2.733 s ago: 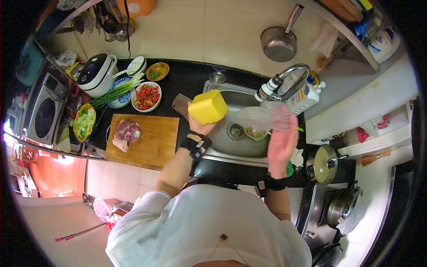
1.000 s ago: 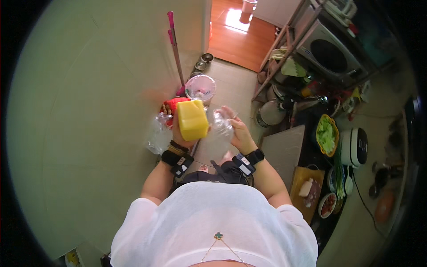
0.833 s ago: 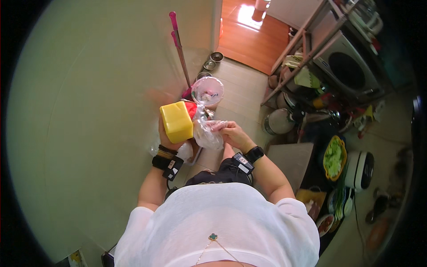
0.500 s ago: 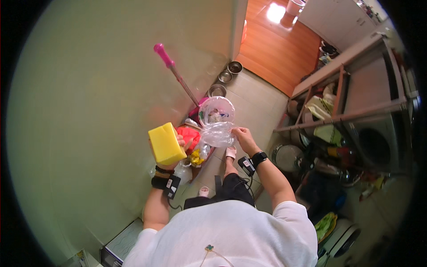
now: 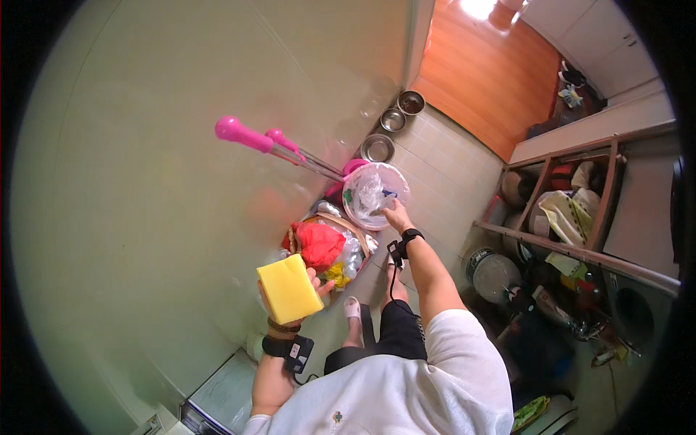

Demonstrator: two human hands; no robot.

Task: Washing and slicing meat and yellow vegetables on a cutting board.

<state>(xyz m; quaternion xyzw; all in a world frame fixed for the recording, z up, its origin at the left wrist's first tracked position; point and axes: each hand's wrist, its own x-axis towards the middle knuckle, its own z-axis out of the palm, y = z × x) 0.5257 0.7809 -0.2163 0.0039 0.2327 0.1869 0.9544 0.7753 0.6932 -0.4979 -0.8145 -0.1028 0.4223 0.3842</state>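
My left hand (image 5: 319, 282) is closed round a smooth yellow block (image 5: 291, 288), which hides most of the palm; some fingers show along its right side. I cannot make out whether the block is a sponge or a wrapped pack. My right hand (image 5: 396, 215) reaches over a round, white-rimmed bin (image 5: 404, 190), fingers bent together at a crumpled clear plastic bag (image 5: 368, 193) that lies in its mouth. Where the fingertips meet the plastic is partly hidden.
Beside the bin, a box holds a red bag (image 5: 319, 245) and other plastic bags. Two pink-handled poles (image 5: 243, 133) lean there. Metal bowls (image 5: 378, 148) line the wall. At the right, a rack (image 5: 580, 250) holds pots and bags.
My right hand has carried the clear plastic bag forward, from in front of the bin into its mouth. My left hand with the yellow block has come nearer to my body.
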